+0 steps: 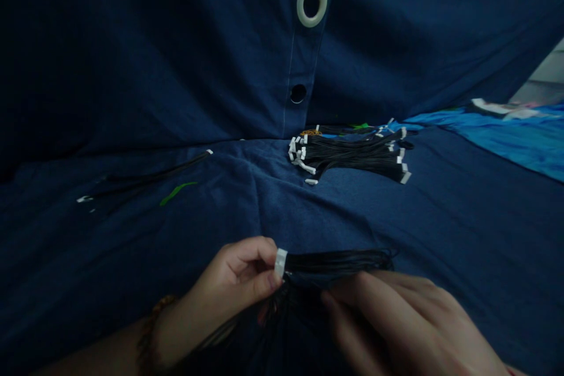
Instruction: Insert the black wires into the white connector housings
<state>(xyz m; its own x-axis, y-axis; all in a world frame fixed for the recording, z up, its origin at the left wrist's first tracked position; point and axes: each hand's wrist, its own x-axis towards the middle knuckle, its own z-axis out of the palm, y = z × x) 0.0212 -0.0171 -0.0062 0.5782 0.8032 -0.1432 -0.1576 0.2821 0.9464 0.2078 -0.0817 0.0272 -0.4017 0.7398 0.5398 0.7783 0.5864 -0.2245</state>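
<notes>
Between thumb and fingers, my left hand pinches a white connector. A bundle of thin black wires runs from the connector to the right. More dark wires hang below and toward the lower left. My right hand is beside the bundle, its fingers curled and partly in shadow under the wires. Its fingertips are dim, so whether a wire is between them cannot be made out. A beaded bracelet circles my left wrist.
Farther back lies a pile of black wire harnesses with white connectors. One more harness is at the left, near a green strip. Dark blue cloth covers the surface and hangs behind, with a ring eyelet. Bright blue material is at right.
</notes>
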